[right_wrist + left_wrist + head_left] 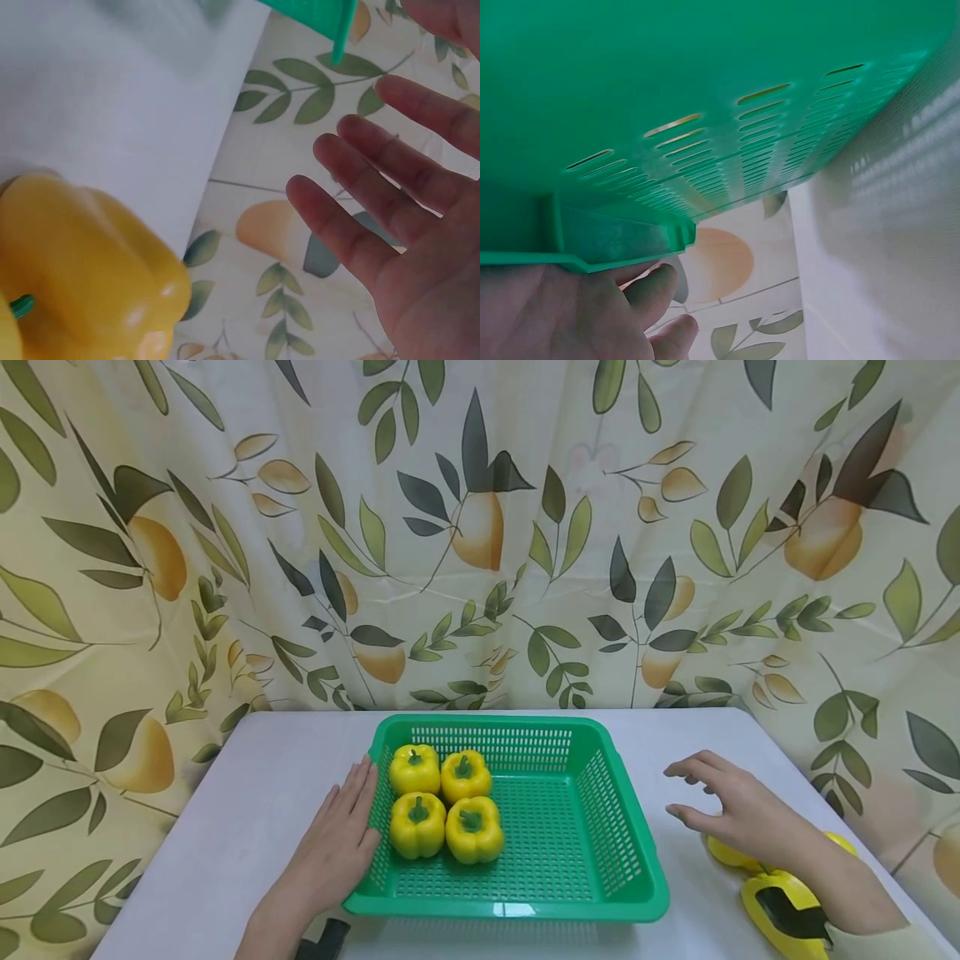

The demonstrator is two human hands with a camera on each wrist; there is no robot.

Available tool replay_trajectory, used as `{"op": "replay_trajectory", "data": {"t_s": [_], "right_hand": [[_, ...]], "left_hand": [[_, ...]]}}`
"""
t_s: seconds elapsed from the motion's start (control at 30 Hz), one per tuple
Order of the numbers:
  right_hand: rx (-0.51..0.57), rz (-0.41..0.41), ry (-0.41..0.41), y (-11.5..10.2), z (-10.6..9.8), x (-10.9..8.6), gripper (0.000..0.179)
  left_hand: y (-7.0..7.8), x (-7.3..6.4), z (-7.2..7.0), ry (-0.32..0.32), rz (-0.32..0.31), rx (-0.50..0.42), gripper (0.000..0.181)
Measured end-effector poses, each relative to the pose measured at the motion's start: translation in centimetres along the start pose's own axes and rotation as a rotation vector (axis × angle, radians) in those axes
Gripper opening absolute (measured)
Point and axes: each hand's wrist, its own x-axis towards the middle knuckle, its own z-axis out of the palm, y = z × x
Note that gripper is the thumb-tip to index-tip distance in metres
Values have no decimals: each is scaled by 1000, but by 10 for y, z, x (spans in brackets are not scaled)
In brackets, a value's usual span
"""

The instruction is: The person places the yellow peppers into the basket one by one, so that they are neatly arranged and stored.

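Observation:
A green plastic basket point(630, 827) with slotted walls stands on the white table. Several yellow bell peppers point(475, 831) are grouped in its left half, green stems up. My left hand point(337, 835) rests along the basket's left rim with its fingers straight; in the left wrist view, the hand point(577, 315) touches the rim from below and outside. Off the basket's right side, my right hand point(738, 806) hovers with relaxed, spread fingers and holds nothing. Beneath its wrist and forearm lie more yellow bell peppers point(723, 853), partly hidden; one pepper point(90, 255) shows large in the right wrist view.
The white tabletop point(285, 760) extends on both sides of the basket. A curtain point(480, 635) printed with leaves and fruit hangs behind the table and along its sides. Dark wrist gear point(324, 939) shows by my left wrist.

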Motion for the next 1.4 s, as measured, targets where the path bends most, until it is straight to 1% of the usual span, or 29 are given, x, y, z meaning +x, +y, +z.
{"op": "replay_trajectory", "data": {"t_s": [0.23, 0.43, 0.6, 0.77, 0.93, 1.13, 1.23, 1.4], "right_hand": [[-17, 46, 1, 13, 3, -11, 37], [-5, 71, -5, 22, 2, -22, 39], [-13, 136, -46, 32, 2, -28, 44], [-37, 208, -121, 44, 4, -35, 52], [-72, 247, -155, 56, 6, -40, 61], [-41, 313, -243, 65, 10, -44, 73], [-28, 322, -258, 67, 12, -45, 76], [-1, 326, -272, 69, 13, -44, 73]], "left_hand": [[0, 0, 0, -4, -2, 1, 69], [0, 0, 0, -7, -3, -9, 68], [0, 0, -1, -5, -4, -17, 68], [0, -1, -1, -8, -5, -13, 68], [0, -1, 0, 1, 4, -12, 68], [0, -1, -1, 0, 1, -15, 67], [0, -1, 0, 4, 4, -10, 68], [-1, -1, 0, 4, 4, -11, 68]]}}
